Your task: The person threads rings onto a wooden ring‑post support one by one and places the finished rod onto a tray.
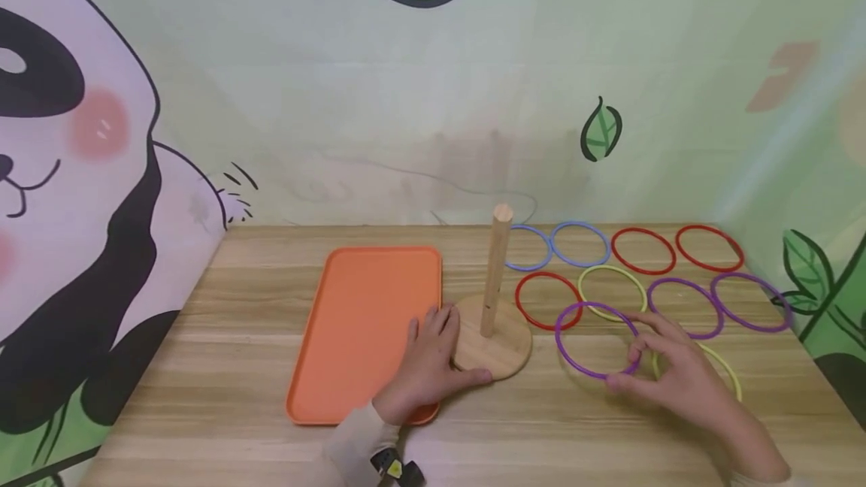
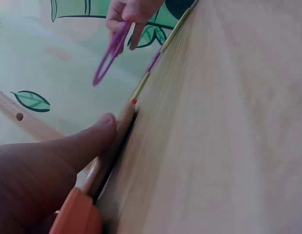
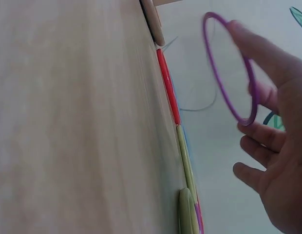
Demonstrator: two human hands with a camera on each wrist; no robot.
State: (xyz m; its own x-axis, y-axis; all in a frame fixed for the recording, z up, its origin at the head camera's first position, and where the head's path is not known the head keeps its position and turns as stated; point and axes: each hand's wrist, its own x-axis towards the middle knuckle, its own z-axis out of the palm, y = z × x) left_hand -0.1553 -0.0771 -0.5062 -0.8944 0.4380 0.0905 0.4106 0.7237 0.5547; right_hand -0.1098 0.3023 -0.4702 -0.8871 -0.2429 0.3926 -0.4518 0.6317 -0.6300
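My right hand (image 1: 676, 374) holds a purple ring (image 1: 564, 348) by its right side, between thumb and fingers. In the right wrist view the purple ring (image 3: 217, 73) is raised off the table and tilted. My left hand (image 1: 433, 367) rests at the left edge of a round wooden base (image 1: 507, 352), thumb along its front and fingers at its back left. From that base an upright wooden peg (image 1: 497, 269) rises, with no ring around it. The left wrist view shows the left thumb (image 2: 100, 131) on the base's edge.
An orange tray (image 1: 365, 322) lies left of the base, partly under the left hand. On the right lie blue rings (image 1: 553, 235), red rings (image 1: 643, 272), purple rings (image 1: 788, 314) and yellow-green rings (image 1: 737, 389). A printed wall (image 1: 338, 96) stands behind the wooden table (image 1: 223, 367).
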